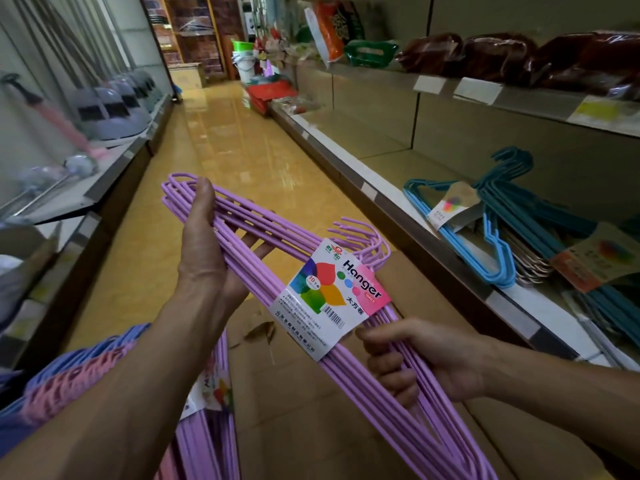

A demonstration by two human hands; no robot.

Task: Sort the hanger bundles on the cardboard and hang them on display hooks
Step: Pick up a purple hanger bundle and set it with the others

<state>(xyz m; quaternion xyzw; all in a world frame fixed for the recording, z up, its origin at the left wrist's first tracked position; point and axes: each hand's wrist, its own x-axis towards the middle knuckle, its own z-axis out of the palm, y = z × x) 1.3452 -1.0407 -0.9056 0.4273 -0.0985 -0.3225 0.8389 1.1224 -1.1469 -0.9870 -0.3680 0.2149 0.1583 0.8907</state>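
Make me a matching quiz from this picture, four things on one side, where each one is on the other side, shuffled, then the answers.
1. lilac hanger bundle
2. blue hanger bundles
3. flattened cardboard
4. dustpans

A. left-hand shelf
B. on the floor
C. held in both hands
D. right-hand shelf

Pairs: 1-C, 2-D, 3-B, 4-A. The left hand and right hand both grip the lilac bundle.
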